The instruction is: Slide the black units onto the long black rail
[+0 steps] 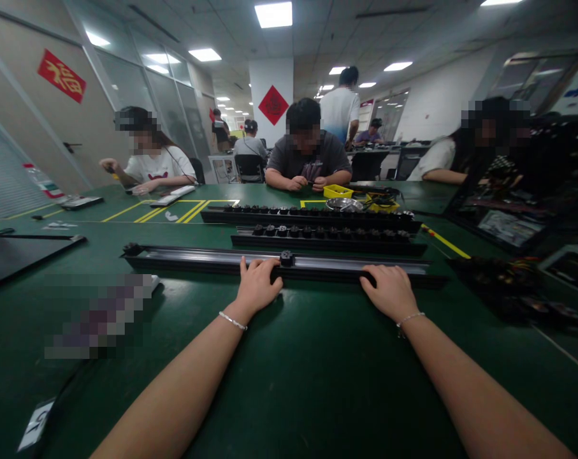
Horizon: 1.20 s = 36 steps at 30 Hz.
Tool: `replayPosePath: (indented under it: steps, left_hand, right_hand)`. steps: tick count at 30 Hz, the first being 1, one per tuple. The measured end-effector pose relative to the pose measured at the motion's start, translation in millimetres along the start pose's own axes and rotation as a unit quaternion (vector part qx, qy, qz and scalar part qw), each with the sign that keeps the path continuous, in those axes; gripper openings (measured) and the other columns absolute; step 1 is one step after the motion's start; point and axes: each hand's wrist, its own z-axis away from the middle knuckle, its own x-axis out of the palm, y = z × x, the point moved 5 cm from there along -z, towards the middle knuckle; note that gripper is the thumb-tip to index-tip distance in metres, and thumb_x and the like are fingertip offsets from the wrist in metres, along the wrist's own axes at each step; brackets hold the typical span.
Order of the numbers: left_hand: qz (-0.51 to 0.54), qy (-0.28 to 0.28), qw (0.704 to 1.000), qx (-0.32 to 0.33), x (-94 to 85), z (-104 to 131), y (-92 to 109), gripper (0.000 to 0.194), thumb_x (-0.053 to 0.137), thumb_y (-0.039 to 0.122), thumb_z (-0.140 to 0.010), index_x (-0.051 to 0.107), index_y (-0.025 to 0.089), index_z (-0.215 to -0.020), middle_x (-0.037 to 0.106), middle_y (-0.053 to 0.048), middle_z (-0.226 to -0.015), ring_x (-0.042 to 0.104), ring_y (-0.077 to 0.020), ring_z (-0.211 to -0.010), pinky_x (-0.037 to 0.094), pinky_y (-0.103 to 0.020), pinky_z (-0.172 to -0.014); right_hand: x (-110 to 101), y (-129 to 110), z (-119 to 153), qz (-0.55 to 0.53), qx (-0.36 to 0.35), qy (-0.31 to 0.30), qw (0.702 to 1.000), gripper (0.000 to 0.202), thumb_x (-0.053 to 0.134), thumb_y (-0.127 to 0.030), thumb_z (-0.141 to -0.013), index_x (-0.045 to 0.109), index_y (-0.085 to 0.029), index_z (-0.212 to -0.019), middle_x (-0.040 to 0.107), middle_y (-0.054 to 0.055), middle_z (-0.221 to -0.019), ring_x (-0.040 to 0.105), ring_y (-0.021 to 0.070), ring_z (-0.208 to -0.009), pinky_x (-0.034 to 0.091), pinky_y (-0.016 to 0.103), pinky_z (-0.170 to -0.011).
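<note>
A long black channel-shaped rail (327,268) with a shiny silver inner face lies across the green table before me. My left hand (259,285) grips its near wall, fingers over the edge and thumb in front. Just beside those fingertips, a small black block-like part (287,258) sits in the channel. Farther right, my right hand (391,290) has its fingers curled over the same rail; the fingertips are partly hidden. At the rail's left end is another small black part (132,248). My wrists rest low, and both hands stay on the near side.
Behind lie two similar black rails, a nearer one (327,242) and a farther one (312,218), each lined with small black parts. Beyond them are a yellow tray (338,191) and a metal dish (345,204). Dark clutter (518,287) lies right. Co-workers sit around the table.
</note>
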Motion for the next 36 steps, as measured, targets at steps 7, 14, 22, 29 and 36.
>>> replayPosePath:
  steps: [7, 14, 22, 29, 36]
  left_hand:
    - [0.003, -0.022, 0.999, 0.033, 0.5, 1, 6, 0.043, 0.05, 0.032, -0.08, 0.051, 0.029, -0.123, 0.063, -0.001, -0.12, 0.05, -0.0242, -0.114, 0.005, -0.059, -0.112]
    - [-0.012, -0.041, 0.998, 0.04, -0.8, 1, 9, 0.048, 0.053, 0.034, -0.079, 0.049, 0.03, -0.126, 0.062, -0.001, -0.122, 0.049, -0.0263, -0.115, 0.004, -0.059, -0.112]
    - [-0.016, -0.05, 0.997, 0.061, -0.2, 2, 13, 0.053, 0.054, 0.039, -0.078, 0.045, 0.03, -0.13, 0.059, -0.002, -0.127, 0.047, -0.0292, -0.116, 0.001, -0.066, -0.108]
    - [-0.022, -0.06, 0.995, 0.077, 0.6, 3, 14, 0.061, 0.056, 0.044, -0.077, 0.04, 0.034, -0.134, 0.052, -0.001, -0.136, 0.044, -0.0328, -0.118, -0.005, -0.071, -0.104]
    - [-0.027, -0.061, 0.995, 0.074, 0.9, 2, 13, 0.063, 0.057, 0.043, -0.076, 0.038, 0.034, -0.136, 0.054, -0.001, -0.133, 0.045, -0.0326, -0.117, -0.002, -0.07, -0.105]
  right_hand:
    - [-1, 1, 0, -0.003, 0.0, -0.002, 1.0, 0.037, 0.039, -0.039, -0.086, 0.065, -0.019, -0.104, 0.067, 0.008, -0.102, 0.056, 0.0241, -0.099, 0.031, 0.045, -0.098]
    - [-4, -4, -1, -0.028, -0.001, 0.026, 0.999, 0.036, 0.043, -0.039, -0.084, 0.065, -0.018, -0.102, 0.066, 0.009, -0.107, 0.056, 0.0244, -0.102, 0.033, 0.046, -0.097]
    - [-8, -51, -14, -0.112, -0.046, 0.056, 0.991, 0.035, 0.044, -0.031, -0.084, 0.063, -0.013, -0.108, 0.064, 0.012, -0.114, 0.053, 0.0224, -0.108, 0.037, 0.036, -0.098]
    - [10, -118, -35, -0.17, -0.025, 0.03, 0.985, 0.04, 0.048, -0.034, -0.084, 0.059, -0.013, -0.116, 0.062, 0.013, -0.118, 0.052, 0.0232, -0.112, 0.033, 0.039, -0.1]
    - [16, -146, -49, -0.176, 0.054, 0.054, 0.981, 0.041, 0.05, -0.043, -0.083, 0.06, -0.019, -0.113, 0.064, 0.012, -0.113, 0.053, 0.0252, -0.108, 0.031, 0.043, -0.097]
